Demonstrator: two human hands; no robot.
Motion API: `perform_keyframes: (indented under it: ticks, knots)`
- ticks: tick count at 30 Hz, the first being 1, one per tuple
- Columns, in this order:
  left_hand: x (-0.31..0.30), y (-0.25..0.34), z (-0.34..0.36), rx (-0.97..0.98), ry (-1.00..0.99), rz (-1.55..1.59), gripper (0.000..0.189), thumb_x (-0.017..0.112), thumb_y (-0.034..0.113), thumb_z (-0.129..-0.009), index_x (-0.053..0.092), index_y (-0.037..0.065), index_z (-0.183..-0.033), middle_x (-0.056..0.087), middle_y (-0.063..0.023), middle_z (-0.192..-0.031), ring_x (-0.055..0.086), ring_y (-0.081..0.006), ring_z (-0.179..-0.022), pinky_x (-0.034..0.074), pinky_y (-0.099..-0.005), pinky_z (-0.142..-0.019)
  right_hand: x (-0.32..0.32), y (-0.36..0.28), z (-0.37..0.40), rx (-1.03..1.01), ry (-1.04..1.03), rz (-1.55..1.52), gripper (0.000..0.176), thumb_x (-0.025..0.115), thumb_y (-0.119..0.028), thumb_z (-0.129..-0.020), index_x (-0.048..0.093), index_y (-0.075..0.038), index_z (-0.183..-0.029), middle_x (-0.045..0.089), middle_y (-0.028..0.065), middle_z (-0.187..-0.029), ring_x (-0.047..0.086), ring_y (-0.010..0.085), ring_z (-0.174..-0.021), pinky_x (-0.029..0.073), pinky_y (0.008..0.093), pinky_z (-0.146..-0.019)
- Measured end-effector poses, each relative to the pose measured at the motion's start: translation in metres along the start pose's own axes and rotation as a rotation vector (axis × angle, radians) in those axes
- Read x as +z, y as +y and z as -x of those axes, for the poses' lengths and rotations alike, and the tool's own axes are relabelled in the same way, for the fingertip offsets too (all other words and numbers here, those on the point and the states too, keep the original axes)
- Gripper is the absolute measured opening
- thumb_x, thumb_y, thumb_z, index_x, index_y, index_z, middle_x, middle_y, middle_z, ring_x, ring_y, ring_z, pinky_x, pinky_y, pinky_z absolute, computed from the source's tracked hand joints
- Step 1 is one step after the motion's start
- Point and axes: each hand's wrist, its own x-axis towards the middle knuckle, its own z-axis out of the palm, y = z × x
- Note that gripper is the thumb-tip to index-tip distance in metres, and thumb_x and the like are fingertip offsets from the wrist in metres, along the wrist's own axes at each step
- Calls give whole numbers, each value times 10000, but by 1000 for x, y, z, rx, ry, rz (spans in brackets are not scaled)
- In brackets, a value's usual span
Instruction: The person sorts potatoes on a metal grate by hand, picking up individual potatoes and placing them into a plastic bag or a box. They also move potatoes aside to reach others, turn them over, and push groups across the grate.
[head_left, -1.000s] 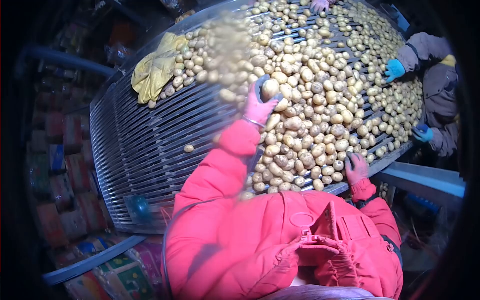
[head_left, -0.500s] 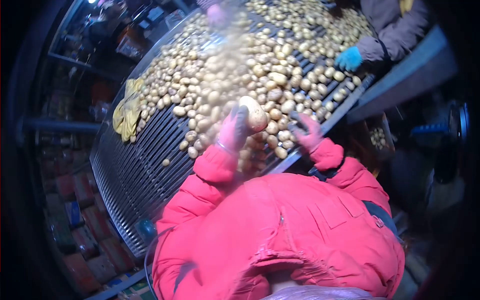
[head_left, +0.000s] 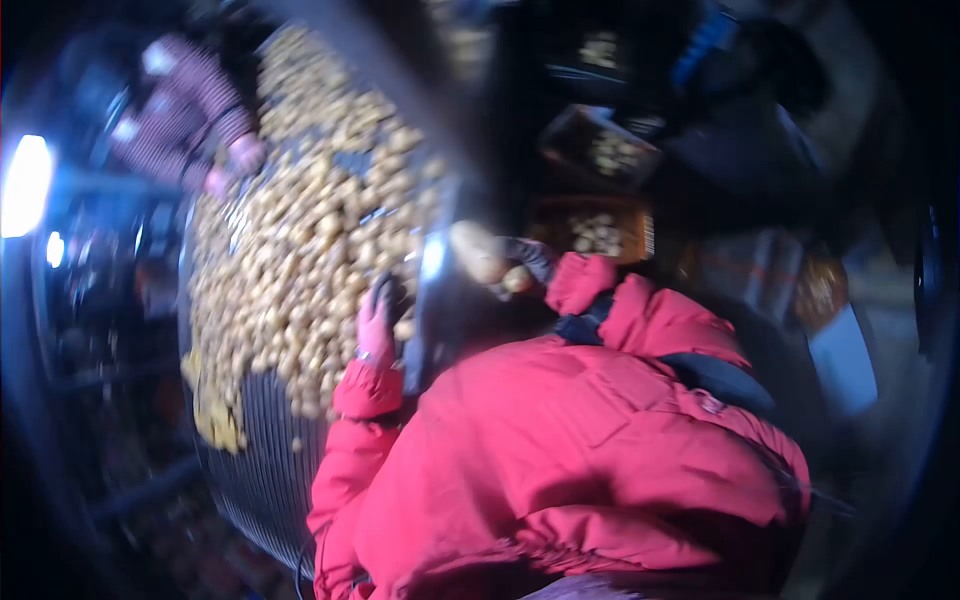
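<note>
My right hand [head_left: 533,262], in a pink and dark glove, is out beyond the table's right edge. Its fingers are closed around a large pale potato [head_left: 478,250], with a smaller potato [head_left: 517,280] against it. My left hand [head_left: 378,315], gloved the same way, is at the near right side of the heap of potatoes [head_left: 310,220]. Its dark fingertips are blurred among them, so I cannot tell whether they grip one. The potatoes lie on a slatted metal table [head_left: 270,470].
Right of the table stand an orange crate [head_left: 634,232] with potatoes in it and another box [head_left: 560,135] of potatoes behind. Yellow gloves [head_left: 215,410] lie on the table's left edge. Across the heap, a person in striped sleeves [head_left: 205,85] reaches to the potatoes.
The view has swung to the right, bringing the crates in. My right hand has moved off the table and now holds potatoes. The large potato has left my left hand.
</note>
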Motion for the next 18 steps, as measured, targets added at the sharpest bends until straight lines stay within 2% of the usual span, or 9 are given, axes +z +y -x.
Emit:
perform_keyframes:
  ticks: [2, 6, 7, 9, 10, 13, 14, 17, 18]
  knots:
    - [12, -9, -1, 11, -11, -198, 450, 521, 232, -965, 449, 38, -1365, 537, -152, -1302, 569, -274, -1141, 476, -392, -956, -28, -7, 34, 13, 59, -192, 654, 704, -273, -832, 393, -70, -1371, 551, 123, -1203, 562, 203, -1024, 470, 316, -791]
    - [23, -27, 0, 333, -20, -1070, 487, 540, 211, -947, 421, 25, -1382, 528, -162, -1320, 540, -274, -1183, 446, -356, -970, -76, -12, 77, -57, 158, -412, 616, 700, -293, -834, 427, -78, -1343, 585, 121, -1143, 590, 205, -959, 491, 318, -722]
    - [1, -50, -10, 310, -102, -1134, 627, 613, 276, -873, 383, 34, -1404, 422, -229, -1385, 380, -415, -1293, 329, -447, -1069, -84, -13, 85, -76, 178, -445, 607, 699, -298, -834, 435, -80, -1336, 594, 120, -1127, 597, 206, -943, 496, 318, -705]
    - [17, -56, 1, 431, -145, -1519, 731, 613, 367, -856, 308, 49, -1440, 354, -242, -1424, 304, -424, -1332, 256, -484, -1104, -105, -15, 100, -115, 228, -489, 589, 697, -308, -835, 452, -84, -1322, 611, 119, -1097, 611, 207, -911, 507, 319, -670]
    - [24, -61, 6, 435, -123, -1584, 804, 617, 416, -838, 255, 49, -1456, 323, -252, -1436, 267, -421, -1348, 201, -505, -1122, -116, -17, 109, -141, 263, -518, 580, 696, -313, -835, 460, -86, -1315, 619, 119, -1082, 618, 208, -895, 512, 320, -653]
    - [24, -73, 3, 489, -29, -1644, 860, 686, 334, -782, 242, 24, -1450, 333, -255, -1424, 286, -426, -1331, 211, -521, -1117, -144, -20, 144, -211, 391, -539, 554, 693, -329, -837, 486, -93, -1293, 645, 117, -1036, 640, 209, -846, 528, 321, -601]
    - [20, -77, -2, 517, -1, -1642, 866, 706, 297, -760, 252, 22, -1444, 332, -250, -1426, 294, -426, -1324, 224, -514, -1114, -149, -21, 157, -238, 481, -512, 439, 685, -310, -848, 539, -89, -1197, 645, 114, -1066, 646, 228, -887, 545, 315, -646]
    - [28, -75, -9, 321, 202, -1720, 825, 721, 317, -757, 317, 19, -1412, 376, -224, -1422, 335, -385, -1324, 260, -468, -1109, -185, -14, 182, -357, 554, -648, 420, 697, -269, -842, 553, -91, -1195, 643, 109, -1070, 648, 246, -927, 564, 323, -709]
    - [29, -73, -14, 203, 265, -1747, 799, 728, 336, -760, 353, 14, -1388, 394, -208, -1420, 355, -358, -1322, 287, -443, -1101, -188, -19, 199, -356, 499, -634, 399, 722, -230, -823, 567, -93, -1165, 643, 102, -1069, 644, 241, -952, 575, 341, -749]
